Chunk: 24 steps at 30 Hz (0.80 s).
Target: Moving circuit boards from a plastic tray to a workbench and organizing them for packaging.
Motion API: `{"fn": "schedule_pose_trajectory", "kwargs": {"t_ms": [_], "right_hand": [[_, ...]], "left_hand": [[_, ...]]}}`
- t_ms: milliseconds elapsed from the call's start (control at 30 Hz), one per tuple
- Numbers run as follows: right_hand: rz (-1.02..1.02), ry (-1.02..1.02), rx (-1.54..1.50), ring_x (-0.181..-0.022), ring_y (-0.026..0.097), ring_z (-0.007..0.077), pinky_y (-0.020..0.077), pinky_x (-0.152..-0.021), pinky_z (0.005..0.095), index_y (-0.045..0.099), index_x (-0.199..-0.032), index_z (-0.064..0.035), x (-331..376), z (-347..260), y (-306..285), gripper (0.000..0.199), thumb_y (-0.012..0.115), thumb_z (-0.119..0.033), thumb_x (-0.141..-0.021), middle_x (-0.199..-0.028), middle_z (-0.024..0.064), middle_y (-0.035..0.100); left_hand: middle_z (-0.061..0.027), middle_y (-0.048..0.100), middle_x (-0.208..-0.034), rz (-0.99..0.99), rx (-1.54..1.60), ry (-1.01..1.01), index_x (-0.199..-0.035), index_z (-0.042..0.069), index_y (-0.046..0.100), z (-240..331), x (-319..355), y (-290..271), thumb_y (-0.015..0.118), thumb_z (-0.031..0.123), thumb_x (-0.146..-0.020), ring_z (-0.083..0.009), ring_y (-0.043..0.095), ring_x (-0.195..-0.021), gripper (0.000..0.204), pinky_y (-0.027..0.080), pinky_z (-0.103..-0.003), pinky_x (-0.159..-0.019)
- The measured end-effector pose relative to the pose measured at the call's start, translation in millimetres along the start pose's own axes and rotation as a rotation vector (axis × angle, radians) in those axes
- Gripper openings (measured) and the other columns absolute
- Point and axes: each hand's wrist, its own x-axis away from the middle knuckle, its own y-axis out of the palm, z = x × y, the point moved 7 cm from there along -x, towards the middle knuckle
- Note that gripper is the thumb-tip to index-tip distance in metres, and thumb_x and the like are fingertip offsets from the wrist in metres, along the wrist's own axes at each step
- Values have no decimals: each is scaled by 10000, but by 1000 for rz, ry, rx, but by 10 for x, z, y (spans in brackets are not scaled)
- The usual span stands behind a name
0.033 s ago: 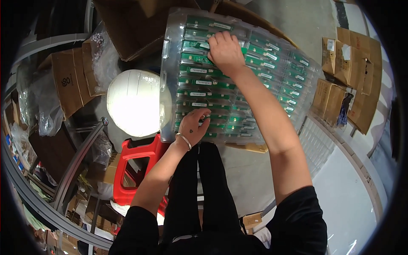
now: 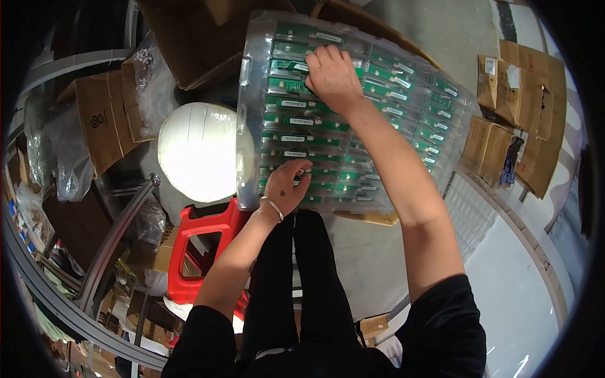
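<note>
1. Green circuit boards (image 2: 287,84) with narrow white labels (image 2: 301,121), set in rows across a clear plastic tray (image 2: 246,107); position, upper centre of the frame, directly above the black trousers (image 2: 321,268).

2. Change since the preceding picture: very slight. Right hand (image 2: 334,79) marginally farther left, over the upper-left rows of the tray; left hand (image 2: 287,187) practically unmoved, near the tray's lower-left corner.

3. Meaning for the work in hand, as a judgement: little advance between the two pictures. No board visibly lifted clear of the tray; handling apparently confined to the same upper-left row.

4. Grip, right: fingers bent downward onto the boards, tips partly hidden. Board pinched or merely touched: impossible to tell from this view.

5. Grip, left: thumb and forefinger curled toward each other above the lower rows. Anything held between them: too small to tell. Silver bracelet (image 2: 272,210) around the wrist.

6. Surroundings, with no evident change: white round object (image 2: 196,151) just beside the tray, left of centre; red plastic stool (image 2: 211,214) below it; brown cardboard box (image 2: 104,123) and clear plastic bag (image 2: 154,94) at upper left; cardboard cartons (image 2: 486,146) at right.
</note>
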Motion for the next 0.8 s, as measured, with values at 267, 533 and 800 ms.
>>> {"fn": "schedule_pose_trajectory", "kwargs": {"t_ms": [267, 533, 800], "right_hand": [[-73, -9, 65, -822, 525, 180, 418, -685, 313, 502, -816, -105, 269, -347, 41, 120, 548, -95, -706, -822, 41, 521], [-57, 50, -101, -861, 538, 221, 448, -700, 348, 552, -827, -89, 351, -335, 39, 106, 562, -86, -721, -864, 59, 552], [-368, 472, -294, -933, 564, 268, 501, -745, 398, 533, -915, -79, 556, -304, 156, 229, 653, -132, -728, -931, 50, 551]], "left_hand": [[-115, 646, -962, 37, -17, -34, -1032, 11, 590, 23, 23, -43, 586, 48, -811, -210, 644, -831, 224, 515, -307, -727], [-129, 640, -949, 71, 44, -85, -1000, 19, 593, -26, 204, -40, 585, 34, -794, -252, 633, -799, 207, 509, -325, -715], [-96, 650, -971, 84, 57, -131, -1032, 21, 595, -210, 327, 53, 580, 46, -817, -181, 653, -823, 217, 519, -288, -706]]}}
